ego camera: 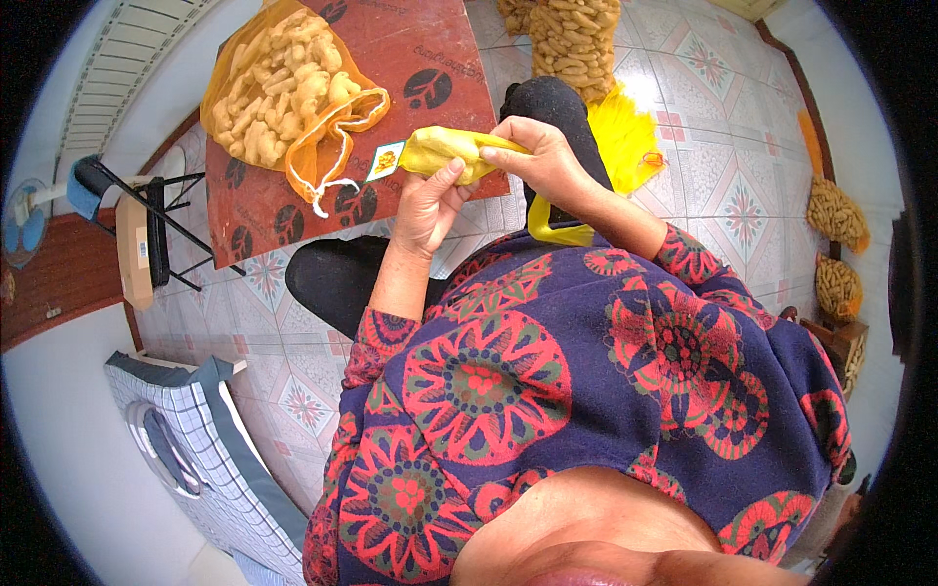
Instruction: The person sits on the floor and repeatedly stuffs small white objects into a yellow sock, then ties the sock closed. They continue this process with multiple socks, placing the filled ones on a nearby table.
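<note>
My left hand pinches the underside of a small yellow mesh bag between thumb and fingers. The bag is stretched over a pale lump, whose exact shape the mesh hides. My right hand grips the bag's gathered end. From the other end sticks out a small printed label card with a picture on it. Left of my hands, a large orange mesh sack lies on the red board tabletop, its white-corded mouth towards me. Tan, knobbly pieces resembling ginger root fill it.
Yellow netting lies on the tiled floor, with a yellow strip by my lap. A tall filled sack stands beyond my knee. Smaller filled sacks line the right wall. A folding chair stands left of the table.
</note>
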Motion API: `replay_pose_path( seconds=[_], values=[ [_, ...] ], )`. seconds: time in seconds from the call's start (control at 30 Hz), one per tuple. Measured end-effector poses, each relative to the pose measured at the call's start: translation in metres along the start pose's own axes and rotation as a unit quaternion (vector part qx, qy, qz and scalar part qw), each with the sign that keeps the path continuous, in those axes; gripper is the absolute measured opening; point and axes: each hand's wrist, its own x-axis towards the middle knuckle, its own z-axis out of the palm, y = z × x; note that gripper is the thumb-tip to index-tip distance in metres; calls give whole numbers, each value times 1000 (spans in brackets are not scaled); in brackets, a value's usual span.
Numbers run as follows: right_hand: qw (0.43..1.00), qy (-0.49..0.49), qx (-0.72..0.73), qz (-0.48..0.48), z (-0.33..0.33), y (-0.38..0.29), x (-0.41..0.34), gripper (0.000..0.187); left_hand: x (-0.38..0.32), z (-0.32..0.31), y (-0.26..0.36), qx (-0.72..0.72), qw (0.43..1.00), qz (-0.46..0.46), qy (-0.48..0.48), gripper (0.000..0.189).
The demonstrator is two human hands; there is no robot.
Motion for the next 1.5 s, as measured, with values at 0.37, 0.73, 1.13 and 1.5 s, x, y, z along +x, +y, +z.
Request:
replay_pose_path(
  seconds=[0.37, 0.73, 1.13, 1.5],
  values=[
    [997, 9, -74, 21, 13, 28, 5, 32, 55, -12, 21, 108, 982, 49, 144, 27],
    [985, -108, -53, 121, 25, 16, -3, 27, 171, -74, 75, 381, 902, 65, 194, 30],
    [964, -179, -176, 87, 12, -9, -18, 30, 32, -40, 119, 744, 432, 385, 334, 49],
    [932, 8, -308, -189, 21, -69, -8, 23, 1, -103, 110, 569, 591, 429, 378, 14]
  ],
)
